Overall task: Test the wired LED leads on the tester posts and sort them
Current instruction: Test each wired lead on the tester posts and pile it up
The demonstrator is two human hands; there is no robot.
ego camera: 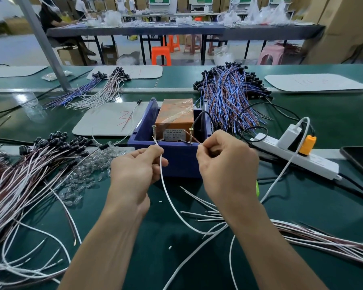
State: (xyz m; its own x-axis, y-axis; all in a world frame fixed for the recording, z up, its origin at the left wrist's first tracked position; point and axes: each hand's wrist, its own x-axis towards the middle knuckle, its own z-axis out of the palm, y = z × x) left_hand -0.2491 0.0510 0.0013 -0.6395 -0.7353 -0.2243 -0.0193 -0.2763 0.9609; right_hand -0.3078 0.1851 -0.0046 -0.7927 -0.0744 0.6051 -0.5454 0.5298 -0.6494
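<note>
While both hands hold at the near wall of the blue bin point(176, 164), the two screw posts stand just beyond the fingers. The left post point(153, 132) is ahead of the left hand point(137, 166) and the right post point(190, 135) ahead of the right hand point(224, 164), so each hand is nearest its own post.

- **Left fingers** point(155, 151): thumb and forefinger clamped on the white lead point(166, 191). Its bare tip points up and away, at or just short of the left post; contact is too fine to tell.
- **Right fingers** point(203, 152): curled tight on the brown lead point(195, 141). Its short free end slants up-left and appears to touch the right post.
- **Lead axis:** the white lead runs back from the pinch toward the wrist, then loops right under the right forearm. The LED end is hidden.
- **Tester:** the orange tester box point(174, 116) sits in the bin behind the posts.

Judgement: the test contact is in hand and sorting is not yet done. A marked white mat point(105, 122) lies beyond and left of the left fingers on the green counter point(312, 206).
</note>
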